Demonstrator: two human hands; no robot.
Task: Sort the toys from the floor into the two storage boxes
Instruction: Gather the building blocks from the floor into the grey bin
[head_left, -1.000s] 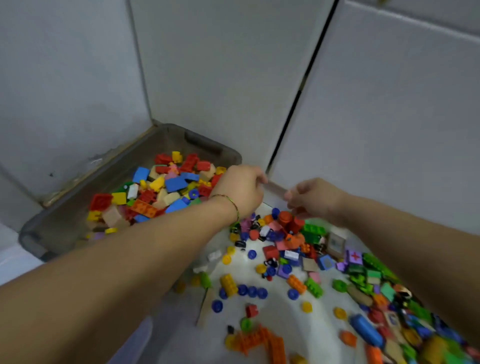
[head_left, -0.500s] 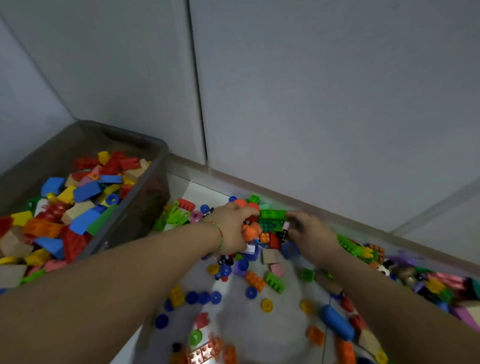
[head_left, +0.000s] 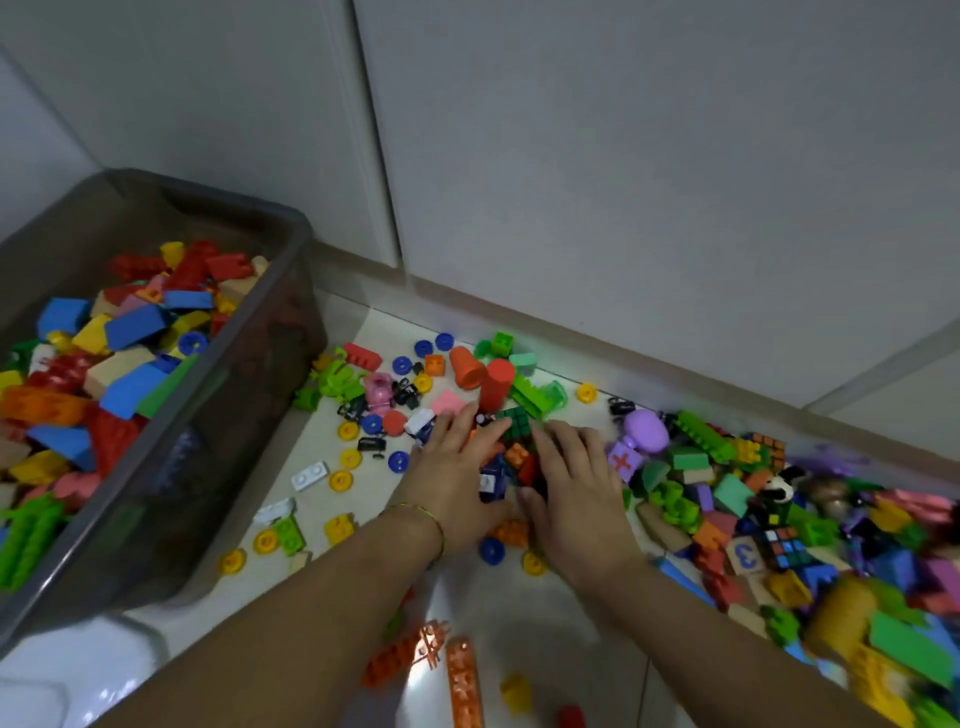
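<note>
Grey, see-through plastic forms the storage box (head_left: 249, 415) on the left, heaped inside with large bricks (head_left: 130, 353) in red, blue, yellow and tan. It stands on the white tiled floor (head_left: 519, 623), close to the wall (head_left: 623, 208). Scattered toys (head_left: 727, 499) cover the floor from just beside the box to the far right edge.

Two bare forearms (head_left: 311, 613) reach forward from the bottom of the view and converge over the toys. The left hand (head_left: 457, 478) lies palm down, fingers nearly straight and slightly spread, their tips beside a green gridded cube (head_left: 517, 421). A thin gold bracelet (head_left: 421, 512) circles its wrist. The right hand (head_left: 576, 483) mirrors it — palm down, fingers extended, thumb turned inward.

Between the hands sits a small clump of orange, blue and red bricks (head_left: 511, 462), with the inner edges of both hands against it — neither hand has its fingers curled round anything. A red cylinder (head_left: 496, 384) stands upright just beyond the left hand.
</note>
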